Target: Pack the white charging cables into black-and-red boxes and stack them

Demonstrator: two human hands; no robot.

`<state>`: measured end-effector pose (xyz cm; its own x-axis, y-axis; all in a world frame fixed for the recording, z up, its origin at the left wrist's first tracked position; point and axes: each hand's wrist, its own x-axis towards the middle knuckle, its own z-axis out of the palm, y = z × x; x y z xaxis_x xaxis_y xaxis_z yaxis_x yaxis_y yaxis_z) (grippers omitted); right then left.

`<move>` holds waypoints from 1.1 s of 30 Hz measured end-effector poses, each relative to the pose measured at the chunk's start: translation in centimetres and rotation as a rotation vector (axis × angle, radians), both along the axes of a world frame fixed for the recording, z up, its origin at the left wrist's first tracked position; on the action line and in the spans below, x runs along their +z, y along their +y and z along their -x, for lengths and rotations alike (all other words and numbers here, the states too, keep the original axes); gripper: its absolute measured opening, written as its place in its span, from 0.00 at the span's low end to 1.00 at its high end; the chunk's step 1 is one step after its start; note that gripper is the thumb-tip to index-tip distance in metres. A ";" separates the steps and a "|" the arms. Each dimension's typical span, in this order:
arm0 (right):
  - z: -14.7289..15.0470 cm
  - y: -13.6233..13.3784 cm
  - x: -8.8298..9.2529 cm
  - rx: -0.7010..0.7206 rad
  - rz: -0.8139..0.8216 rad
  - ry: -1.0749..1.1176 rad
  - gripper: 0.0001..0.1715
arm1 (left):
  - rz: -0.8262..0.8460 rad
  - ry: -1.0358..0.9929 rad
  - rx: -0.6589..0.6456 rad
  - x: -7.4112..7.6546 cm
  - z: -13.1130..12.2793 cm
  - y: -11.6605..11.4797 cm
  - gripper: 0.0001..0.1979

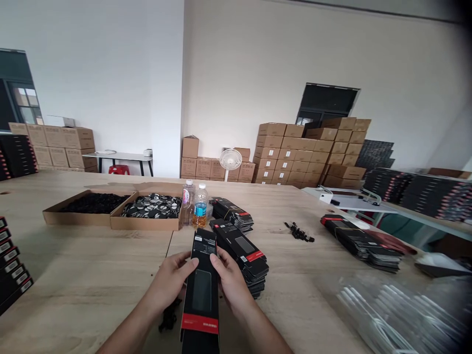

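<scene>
Right now I hold a slim black box [201,290] between both hands, low in front of me over the pale wooden surface [121,280]. The fingers of my left hand [172,278] pinch its left edge, thumb pressed on the front face and the others mostly hidden behind; those of my right hand [231,278] grip the opposite edge the same way, the thumb near the top of the grey panel. A red band crosses the box's near end, and white print shows at the far end. I can't tell whether any part of it touches the surface.

Just beyond my right hand lies a pile of flat black cartons [254,268], with a banded bundle [230,215] behind it. Small black pieces [169,314] sit beside my left wrist. Farther off, two clear bottles stand next to a cardboard tray [147,223] of black and pale pieces, and a second tray [77,217] of dark bits adjoins it. Well to my right are another banded bundle [361,243], a scatter of black parts [299,232] and some blurred clear plastic [391,314].
</scene>
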<state>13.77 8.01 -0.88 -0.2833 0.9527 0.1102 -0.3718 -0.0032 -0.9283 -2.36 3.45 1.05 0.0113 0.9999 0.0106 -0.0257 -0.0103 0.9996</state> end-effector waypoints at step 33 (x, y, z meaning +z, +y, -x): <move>-2.0 1.1 1.0 -0.072 -0.136 -0.206 0.17 | -0.112 -0.060 -0.200 0.8 0.5 -1.2 0.13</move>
<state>15.72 9.08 0.11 -0.2448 0.9516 0.1859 -0.1694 0.1468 -0.9746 -2.82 2.29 1.88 0.2049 0.9704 0.1280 -0.0978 -0.1098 0.9891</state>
